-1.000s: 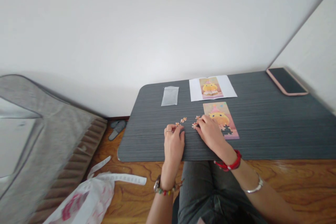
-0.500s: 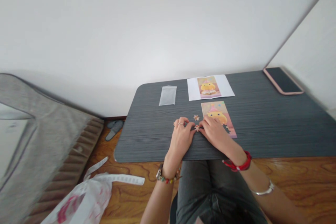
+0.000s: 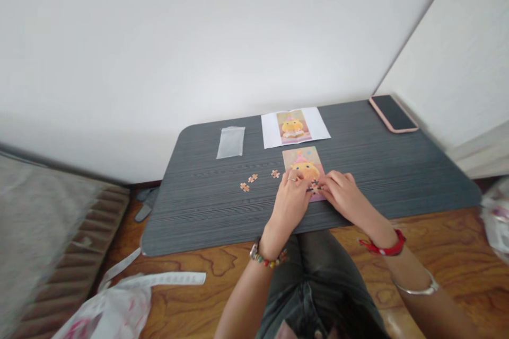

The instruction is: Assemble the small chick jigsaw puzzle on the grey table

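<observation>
Dark grey table (image 3: pixel 199 196), viewed from my remote post. The puzzle (image 3: pixel 303 159) lies flat toward its near edge, presumably for easy reach. I see the left hand (image 3: pixel 291 202) and right hand (image 3: pixel 350 197) curl over its lower part from either side, fingers bent toward thumbs; a piece (image 3: pixel 315 187) shows between their fingertips, but I cannot tell whether either grips it or merely steadies it. Three loose pieces (image 3: pixel 244 187) lie to the left, probably kept within reach. The sheet (image 3: pixel 271 133), just beyond, faces alike, likely for comparison. Bag (image 3: pixel 231 142) and phone (image 3: pixel 393 113) rest farther off.
</observation>
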`<state>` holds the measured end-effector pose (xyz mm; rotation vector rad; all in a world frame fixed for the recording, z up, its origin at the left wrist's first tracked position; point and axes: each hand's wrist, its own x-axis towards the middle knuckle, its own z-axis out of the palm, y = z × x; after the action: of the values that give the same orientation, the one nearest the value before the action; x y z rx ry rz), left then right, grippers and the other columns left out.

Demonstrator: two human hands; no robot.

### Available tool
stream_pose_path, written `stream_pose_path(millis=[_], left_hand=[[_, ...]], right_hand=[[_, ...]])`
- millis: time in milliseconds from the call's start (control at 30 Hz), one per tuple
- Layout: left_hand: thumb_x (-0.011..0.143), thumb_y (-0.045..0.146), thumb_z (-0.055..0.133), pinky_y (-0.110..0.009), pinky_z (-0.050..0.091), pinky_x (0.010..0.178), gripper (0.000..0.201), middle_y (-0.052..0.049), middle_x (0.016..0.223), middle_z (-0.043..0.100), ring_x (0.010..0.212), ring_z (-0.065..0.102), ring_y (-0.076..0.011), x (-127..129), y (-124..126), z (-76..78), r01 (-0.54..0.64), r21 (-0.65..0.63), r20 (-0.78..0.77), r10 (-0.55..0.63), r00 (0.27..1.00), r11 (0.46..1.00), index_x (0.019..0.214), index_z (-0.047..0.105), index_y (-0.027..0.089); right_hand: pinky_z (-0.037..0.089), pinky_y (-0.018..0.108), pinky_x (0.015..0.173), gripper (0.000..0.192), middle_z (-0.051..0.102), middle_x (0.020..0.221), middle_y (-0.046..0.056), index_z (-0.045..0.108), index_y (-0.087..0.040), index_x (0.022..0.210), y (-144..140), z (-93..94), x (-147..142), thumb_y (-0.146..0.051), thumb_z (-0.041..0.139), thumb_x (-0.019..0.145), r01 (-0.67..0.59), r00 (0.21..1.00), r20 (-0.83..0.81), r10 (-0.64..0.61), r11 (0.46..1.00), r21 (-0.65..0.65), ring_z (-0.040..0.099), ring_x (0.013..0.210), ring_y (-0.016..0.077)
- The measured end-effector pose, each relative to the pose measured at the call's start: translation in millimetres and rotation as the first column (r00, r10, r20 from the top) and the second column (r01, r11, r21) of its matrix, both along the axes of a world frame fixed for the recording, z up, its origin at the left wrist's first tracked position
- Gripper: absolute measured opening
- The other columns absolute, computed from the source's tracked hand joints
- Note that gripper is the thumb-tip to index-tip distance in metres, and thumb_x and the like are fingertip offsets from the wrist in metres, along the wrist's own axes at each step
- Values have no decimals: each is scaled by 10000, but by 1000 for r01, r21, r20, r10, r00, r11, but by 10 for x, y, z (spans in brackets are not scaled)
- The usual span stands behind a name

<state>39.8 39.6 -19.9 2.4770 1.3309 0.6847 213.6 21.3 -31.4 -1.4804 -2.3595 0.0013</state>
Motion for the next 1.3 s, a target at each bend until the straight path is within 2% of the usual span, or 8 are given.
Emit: stream_pose_path(millis=[400,567,867,1033,1300], left_hand=[[813,220,576,-360,435,844,73,-82,969,499,984,450,-231,132,52,-61,-94,-8,-37,94,995,996,837,630,177],[811,225,579,-352,437,836,80,-83,962,507,965,456,-225,136,60,-57,-112,-8,-43,111,993,994,830,632,168],[837,194,531,-343,449,813,121,-69,950,505,925,462,-206,125,21,-38,-88,30,-49,89,995,996,794,643,181],[864,182,477,-350,445,843,176,-68,960,527,928,471,-202,136,-20,-7,-56,32,-131,59,990,998,799,641,185],[884,186,432,-346,466,787,186,-85,1018,534,988,473,-236,160,-97,48,-80,25,-278,84,957,996,895,617,195]], right_hand=[[298,314,734,191,590,884,68,582,-159,893,108,-75,79,-269,426,908,-13,998,-60,11,999,-31,525,854,187],[296,309,716,181,584,864,66,583,-162,875,143,-66,82,-262,435,905,-16,1000,-18,16,999,-38,521,843,187],[290,309,706,132,583,858,67,580,-158,858,161,-30,56,-232,472,881,-21,1000,22,22,997,-68,523,847,196],[279,307,709,151,582,848,65,590,-163,846,156,-6,46,-234,463,884,-17,999,26,20,996,-83,520,843,191],[270,313,719,199,582,832,69,630,-169,873,74,43,-7,-243,447,899,35,999,41,-32,998,-61,510,829,183]])
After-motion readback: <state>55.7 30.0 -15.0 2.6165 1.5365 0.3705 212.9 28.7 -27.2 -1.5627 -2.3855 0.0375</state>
